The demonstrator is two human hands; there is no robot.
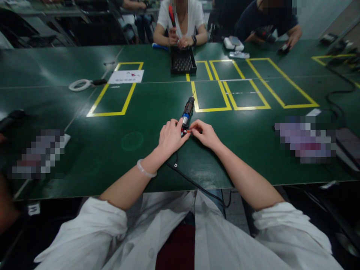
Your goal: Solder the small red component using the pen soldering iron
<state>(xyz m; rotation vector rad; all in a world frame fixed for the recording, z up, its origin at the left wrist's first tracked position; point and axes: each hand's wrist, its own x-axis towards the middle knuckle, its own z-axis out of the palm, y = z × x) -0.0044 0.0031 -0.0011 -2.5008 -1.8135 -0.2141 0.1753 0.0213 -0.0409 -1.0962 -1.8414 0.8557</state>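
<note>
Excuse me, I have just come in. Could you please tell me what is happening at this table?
A person works with both bare hands at the rear end of a slim tool, which lies pointing away across the green table. The left hand is against the tool's rear; the right hand has its fingertips at small red and orange parts there. Their exact grip is hard to see. Opposite, a co-worker holds a red-handled tool behind a black tray.

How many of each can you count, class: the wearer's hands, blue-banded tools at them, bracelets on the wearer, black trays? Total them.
Left hand and right hand: 2
Blue-banded tool: 1
Bracelet: 1
Black tray: 1
Total: 5
</note>
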